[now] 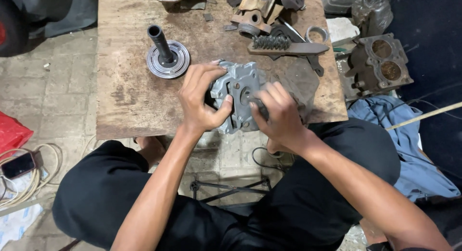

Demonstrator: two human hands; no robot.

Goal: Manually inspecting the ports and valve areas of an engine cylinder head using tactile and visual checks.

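Note:
A grey cast metal housing (pixel 237 89) with several holes sits at the front edge of a worn wooden board (pixel 130 92). My left hand (pixel 201 100) grips its left side, thumb pressed on the face. My right hand (pixel 279 111) is closed around a small dark tool or part at the housing's middle hole; what it holds is mostly hidden by the fingers.
A round grooved metal disc with an upright dark shaft (pixel 166 53) stands left of the housing. A wire brush (pixel 284 46), a metal ring (pixel 317 34) and rusty parts lie at the back. A two-bore engine block (pixel 380 63) and blue cloth (pixel 409 150) are on the right.

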